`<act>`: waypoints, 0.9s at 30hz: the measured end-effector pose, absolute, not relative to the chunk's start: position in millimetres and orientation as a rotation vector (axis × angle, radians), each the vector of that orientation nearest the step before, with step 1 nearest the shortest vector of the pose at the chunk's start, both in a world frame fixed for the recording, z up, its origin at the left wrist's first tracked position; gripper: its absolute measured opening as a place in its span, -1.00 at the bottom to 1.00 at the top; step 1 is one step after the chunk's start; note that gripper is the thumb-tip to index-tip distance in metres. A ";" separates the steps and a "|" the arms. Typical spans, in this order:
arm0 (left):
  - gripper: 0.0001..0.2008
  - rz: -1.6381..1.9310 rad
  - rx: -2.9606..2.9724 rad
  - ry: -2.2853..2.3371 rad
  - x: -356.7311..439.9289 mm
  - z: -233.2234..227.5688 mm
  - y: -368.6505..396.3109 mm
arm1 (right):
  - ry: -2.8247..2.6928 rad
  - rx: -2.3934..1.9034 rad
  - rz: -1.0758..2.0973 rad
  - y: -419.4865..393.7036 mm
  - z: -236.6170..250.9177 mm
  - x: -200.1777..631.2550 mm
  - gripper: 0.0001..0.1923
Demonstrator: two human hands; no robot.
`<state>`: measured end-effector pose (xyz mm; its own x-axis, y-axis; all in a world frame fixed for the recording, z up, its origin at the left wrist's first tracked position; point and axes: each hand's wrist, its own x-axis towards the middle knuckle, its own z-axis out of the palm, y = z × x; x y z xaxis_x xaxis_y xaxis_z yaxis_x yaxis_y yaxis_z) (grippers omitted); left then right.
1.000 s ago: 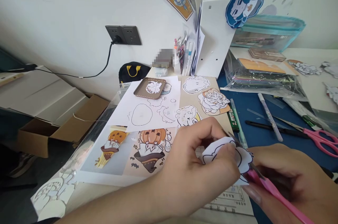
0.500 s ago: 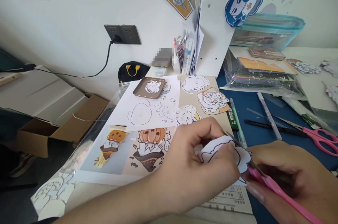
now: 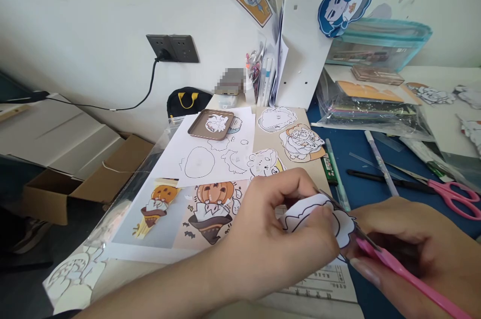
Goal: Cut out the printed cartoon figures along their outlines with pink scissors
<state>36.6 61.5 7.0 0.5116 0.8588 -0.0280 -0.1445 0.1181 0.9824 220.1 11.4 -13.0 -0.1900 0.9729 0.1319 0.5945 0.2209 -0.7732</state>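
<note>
My left hand pinches a small white paper cutout with black wavy outlines between thumb and fingers. In my right hand is a pair of pink-handled scissors, its blades against the right edge of the cutout. My fingers hide part of the handles. Under both hands lies a page with printed text. Beyond my left hand are a cut-out bear drawing and a stack of paper cutouts.
A printed sheet with pumpkin pictures and an outline sheet lie left, with a brown tray on top. Right are a second pink pair of scissors, a pen and plastic bags. A white file holder stands behind.
The scissors have shifted slightly along the cutout's right edge, and the lower paper tip shows less. My left hand has hardly moved; the whole view has drifted a little.
</note>
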 end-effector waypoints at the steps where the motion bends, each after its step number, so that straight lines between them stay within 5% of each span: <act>1: -0.80 0.835 1.239 0.737 36.9 7.2 62.1 | -1.969 -1.425 0.769 12.4 -10.6 220.5 -0.82; 20: -0.85 0.626 1.292 0.747 33.4 7.7 71.6 | -2.182 -1.305 0.836 29.0 7.2 221.3 -0.70; 27: -0.84 0.617 1.246 0.759 30.8 7.1 75.4 | -1.946 -1.371 1.253 25.2 -1.7 229.7 -0.78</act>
<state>30.8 75.4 7.1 0.6134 0.7715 -0.1686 -0.0072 0.2190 0.9757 229.7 25.2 -1.7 -0.4065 0.9036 -0.1350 0.4972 0.0949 -0.8624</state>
